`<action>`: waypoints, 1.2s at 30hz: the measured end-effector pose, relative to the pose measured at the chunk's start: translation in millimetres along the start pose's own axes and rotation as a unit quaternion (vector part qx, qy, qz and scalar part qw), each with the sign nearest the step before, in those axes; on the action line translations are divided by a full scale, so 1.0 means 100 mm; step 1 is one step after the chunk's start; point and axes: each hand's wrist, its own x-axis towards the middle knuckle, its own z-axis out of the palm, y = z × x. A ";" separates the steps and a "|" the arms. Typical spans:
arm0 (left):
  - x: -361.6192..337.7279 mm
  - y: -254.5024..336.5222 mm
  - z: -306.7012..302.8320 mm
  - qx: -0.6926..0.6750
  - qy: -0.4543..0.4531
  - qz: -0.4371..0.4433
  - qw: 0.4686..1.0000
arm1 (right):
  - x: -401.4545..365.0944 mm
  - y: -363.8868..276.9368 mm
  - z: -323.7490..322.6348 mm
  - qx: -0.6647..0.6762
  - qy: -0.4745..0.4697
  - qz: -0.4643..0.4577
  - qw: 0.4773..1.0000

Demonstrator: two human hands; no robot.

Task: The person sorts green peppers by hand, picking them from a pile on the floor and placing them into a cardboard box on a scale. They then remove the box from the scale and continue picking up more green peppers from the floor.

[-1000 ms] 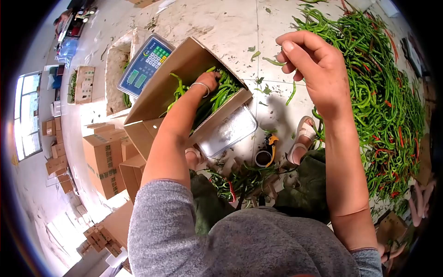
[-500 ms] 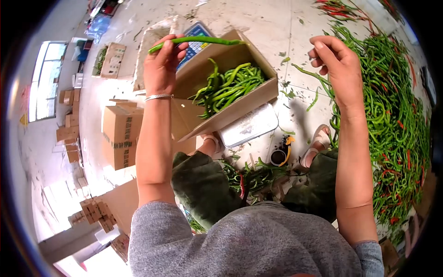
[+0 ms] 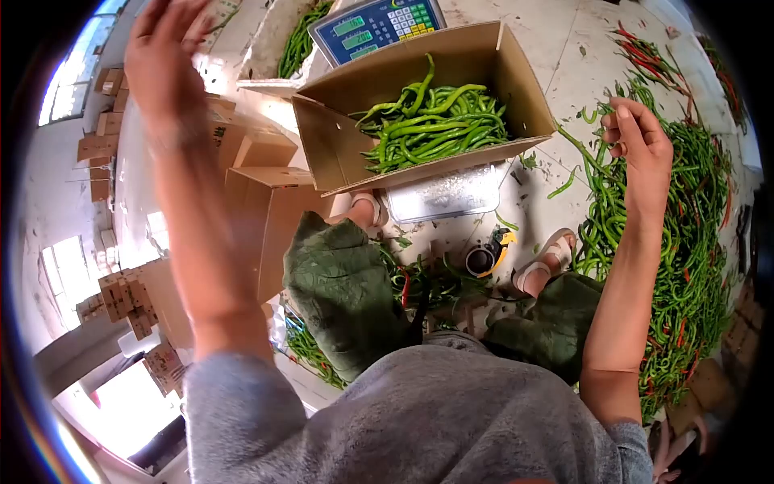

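An open cardboard box (image 3: pixel 419 173) stands tilted on a scale, with green peppers (image 3: pixel 439 129) inside. Behind it the scale's display (image 3: pixel 379 28) is lit, and the metal scale plate (image 3: pixel 445 194) shows in front. My left hand (image 3: pixel 171 68) is raised at the upper left, beyond the box's left side. It is blurred, with its fingers apart and no pepper visible in it. At the right, my right hand (image 3: pixel 641 141) hangs beside the large pepper heap (image 3: pixel 677 242), fingers curled and thumb near them. Whether it pinches anything small is hidden.
A roll of tape in a dispenser (image 3: pixel 484 260) lies on the floor between my feet. Loose peppers and leaves (image 3: pixel 435 282) are scattered near it. Closed cardboard boxes (image 3: pixel 274 177) stand at the left. Red peppers (image 3: pixel 649 60) lie at the upper right.
My left hand has swung up and left, and the long green pepper it held is no longer seen. My right hand has shifted right and slightly down. The view has turned, showing more of the scale display.
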 end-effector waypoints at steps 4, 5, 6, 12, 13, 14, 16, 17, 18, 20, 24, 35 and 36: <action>-1.66 0.41 0.81 0.082 -0.707 -0.082 0.698 | 0.16 0.11 0.19 -0.019 -0.015 0.012 1.000; -1.90 0.26 1.00 -0.083 -0.742 -0.015 0.665 | 0.19 0.15 0.22 -0.029 -0.021 0.015 0.999; -2.29 0.06 1.09 -0.025 -0.816 -0.033 0.576 | 0.23 0.18 0.24 -0.038 -0.022 0.019 0.999; -2.79 -0.47 1.18 0.240 -0.829 0.019 0.504 | 0.32 0.28 0.40 -0.093 -0.008 0.008 0.996; -2.70 -0.45 1.21 0.205 -0.834 -0.015 0.512 | 0.32 0.27 0.44 -0.105 -0.013 -0.004 0.994; -2.63 -0.39 1.23 0.208 -0.851 -0.009 0.481 | 0.31 0.25 0.50 -0.130 -0.021 -0.025 0.991; -2.53 -0.34 1.22 0.199 -0.867 -0.020 0.456 | 0.26 0.19 0.60 -0.156 -0.040 -0.056 0.985; -2.53 -0.32 1.21 0.194 -0.871 -0.029 0.450 | 0.25 0.17 0.65 -0.131 -0.046 -0.084 0.987; -2.50 -0.32 1.20 0.184 -0.877 -0.053 0.440 | 0.25 0.10 0.73 -0.122 -0.039 -0.111 0.986; -2.41 -0.30 1.13 0.187 -0.889 -0.012 0.419 | 0.26 -0.06 1.00 -0.112 -0.033 -0.164 0.980; -2.39 -0.25 0.91 0.197 -0.874 0.044 0.442 | 0.43 -0.30 1.74 -0.323 -0.312 -0.145 0.882; -3.04 -0.50 1.38 0.255 -0.900 -0.052 0.350 | 0.74 0.88 2.66 -0.561 -0.593 -0.104 0.568; -2.98 -0.50 1.33 0.249 -0.899 -0.045 0.357 | 0.77 0.77 2.66 -0.530 -0.595 -0.088 0.597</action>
